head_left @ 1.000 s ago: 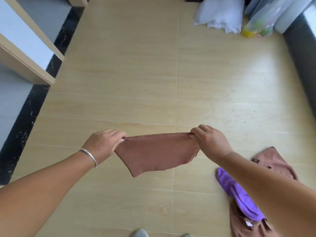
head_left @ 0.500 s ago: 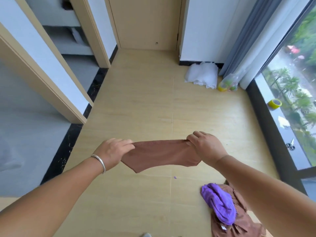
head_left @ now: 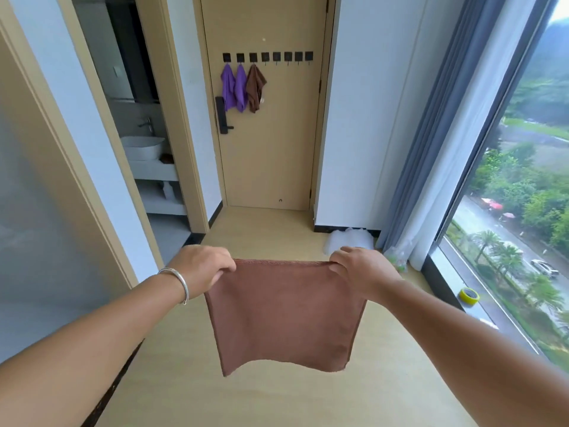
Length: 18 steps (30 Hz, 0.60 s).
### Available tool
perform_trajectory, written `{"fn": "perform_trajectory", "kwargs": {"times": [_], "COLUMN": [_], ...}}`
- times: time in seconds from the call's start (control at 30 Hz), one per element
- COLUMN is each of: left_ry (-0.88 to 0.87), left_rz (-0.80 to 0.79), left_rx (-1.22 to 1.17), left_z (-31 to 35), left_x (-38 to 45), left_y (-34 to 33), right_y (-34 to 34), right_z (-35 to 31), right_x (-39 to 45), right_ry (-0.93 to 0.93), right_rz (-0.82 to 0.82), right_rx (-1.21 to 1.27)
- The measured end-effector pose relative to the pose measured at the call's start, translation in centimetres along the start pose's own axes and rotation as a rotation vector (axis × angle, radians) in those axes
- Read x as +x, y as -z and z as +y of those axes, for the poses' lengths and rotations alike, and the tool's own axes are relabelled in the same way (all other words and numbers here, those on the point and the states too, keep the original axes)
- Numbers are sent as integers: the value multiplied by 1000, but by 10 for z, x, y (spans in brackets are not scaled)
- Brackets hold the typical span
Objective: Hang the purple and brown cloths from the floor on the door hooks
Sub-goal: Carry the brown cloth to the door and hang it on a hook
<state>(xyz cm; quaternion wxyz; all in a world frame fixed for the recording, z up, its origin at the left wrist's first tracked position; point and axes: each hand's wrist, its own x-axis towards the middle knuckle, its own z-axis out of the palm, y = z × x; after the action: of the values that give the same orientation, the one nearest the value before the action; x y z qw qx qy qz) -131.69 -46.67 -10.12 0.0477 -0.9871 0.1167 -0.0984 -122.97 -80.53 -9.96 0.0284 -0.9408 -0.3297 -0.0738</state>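
A brown cloth [head_left: 284, 315] hangs spread flat in front of me, held by its two top corners. My left hand [head_left: 201, 266] pinches the left corner and my right hand [head_left: 360, 269] pinches the right one. Straight ahead stands a tan door [head_left: 271, 149] with a row of several black hooks [head_left: 268, 57] near its top. Two purple cloths [head_left: 234, 87] hang from the leftmost hooks and a brown cloth [head_left: 255, 87] hangs from the third. The other hooks are bare. The cloths left on the floor are out of view.
An open doorway on the left shows a washbasin [head_left: 142, 147]. A white bag [head_left: 349, 240] lies on the floor by the right wall. Grey curtains [head_left: 437, 143] and a tall window run along the right, with a yellow tape roll [head_left: 469, 295] on the sill.
My view has swung up from the floor to the door and its hooks. The brown cloth has been lifted and now hangs flat. The floor pile has left the view.
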Motion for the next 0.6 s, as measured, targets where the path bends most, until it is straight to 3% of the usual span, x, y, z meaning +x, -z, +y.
{"fn": "perform_trajectory", "kwargs": {"times": [0.27,0.47,0.6], "left_ry": [92,71,80], "left_rz": [132,293,297], "left_rx": [-31,13,-10], "left_z": [-44,-80,-103], "left_x": [26,54,76], "left_y": [99,140,158], "right_y": [90,134,151], "right_z": [-9,-16,-18], "right_x": [43,85,115], "right_ry": [-13,-41,-72], "right_rz": [142,249,320], "right_rx": [-30,-80,-106]}}
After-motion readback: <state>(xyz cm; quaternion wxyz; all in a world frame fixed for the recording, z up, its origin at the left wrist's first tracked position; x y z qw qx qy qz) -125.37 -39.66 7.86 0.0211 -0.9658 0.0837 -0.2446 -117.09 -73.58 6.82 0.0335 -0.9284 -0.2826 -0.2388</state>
